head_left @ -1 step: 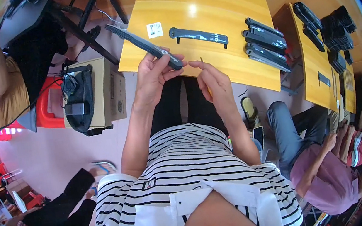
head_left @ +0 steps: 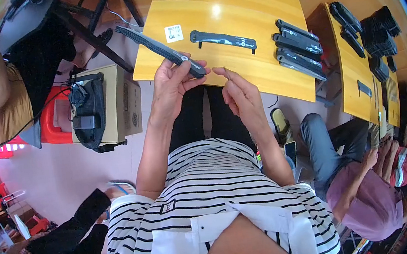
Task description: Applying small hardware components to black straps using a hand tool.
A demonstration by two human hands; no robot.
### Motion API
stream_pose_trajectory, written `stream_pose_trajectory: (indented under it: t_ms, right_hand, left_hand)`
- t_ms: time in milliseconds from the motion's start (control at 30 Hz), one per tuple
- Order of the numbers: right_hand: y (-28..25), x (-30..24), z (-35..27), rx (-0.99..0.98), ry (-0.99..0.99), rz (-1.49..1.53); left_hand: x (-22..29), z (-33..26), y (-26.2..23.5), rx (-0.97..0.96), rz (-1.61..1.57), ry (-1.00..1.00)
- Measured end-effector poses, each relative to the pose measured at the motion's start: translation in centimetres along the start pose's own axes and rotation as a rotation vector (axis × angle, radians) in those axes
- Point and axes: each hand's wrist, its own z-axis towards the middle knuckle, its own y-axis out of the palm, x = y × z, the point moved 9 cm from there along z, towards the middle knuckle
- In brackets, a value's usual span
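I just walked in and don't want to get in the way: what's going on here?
A person in a striped shirt is working with both hands at a yellow table. The left hand grips a long dark strip near its lower end. The right hand is close to that end; whether it touches is hard to tell. A similar strip lies on the table, with a pile of strips to its right.
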Motion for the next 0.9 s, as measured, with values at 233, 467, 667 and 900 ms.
stream_pose_trajectory:
  t_ms: [233,467,667,900]
  right_hand:
    - [0.4,-0.8,-0.7,-0.041,-0.037,-0.294]
    - [0.5,-0.5,-0.3,-0.002,-0.091,-0.311]
    - [0.8,-0.6,-0.2,-0.023,0.031,-0.235]
    - [1.0,0.7,-0.3,-0.120,0.147,0.044]
  left_hand:
    - [0.2,-0.2,0.6,0.032,0.078,0.051]
    - [0.2,-0.1,0.8,0.033,0.122,0.075]
    - [0.1,-0.3,1.1,0.066,0.145,0.072]
    - [0.1,-0.4,1.2,0.060,0.163,0.131]
